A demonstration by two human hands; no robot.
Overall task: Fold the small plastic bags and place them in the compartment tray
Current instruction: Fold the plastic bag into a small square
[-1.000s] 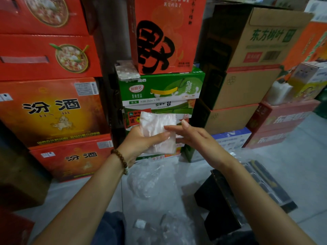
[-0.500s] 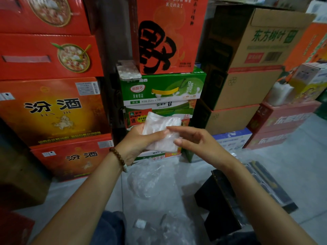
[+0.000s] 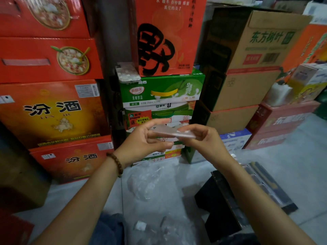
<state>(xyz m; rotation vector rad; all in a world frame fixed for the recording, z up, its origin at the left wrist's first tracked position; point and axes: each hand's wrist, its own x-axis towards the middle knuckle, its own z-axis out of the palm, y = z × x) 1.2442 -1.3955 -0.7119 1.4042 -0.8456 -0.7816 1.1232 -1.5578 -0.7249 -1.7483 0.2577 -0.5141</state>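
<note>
Plastic bag (image 3: 174, 132), folded flat, at frame centre, its ends pinched between left hand (image 3: 141, 140) and right hand (image 3: 205, 138). Probably light, limp and slippery; best gripped along the folded edges.

left hand (image 3: 141, 141) in from 7 o'clock, right hand (image 3: 206, 138) from 5, fingers (image 3: 160, 145) curled, both pinching the plastic bag (image 3: 174, 132)

plastic bag (image 3: 174, 132): translucent white | bracelet (image 3: 115, 162) below left hand (image 3: 141, 140): brown beads | carton (image 3: 159, 91) above the hand: green, white | floor (image 3: 292, 156): grey
</note>
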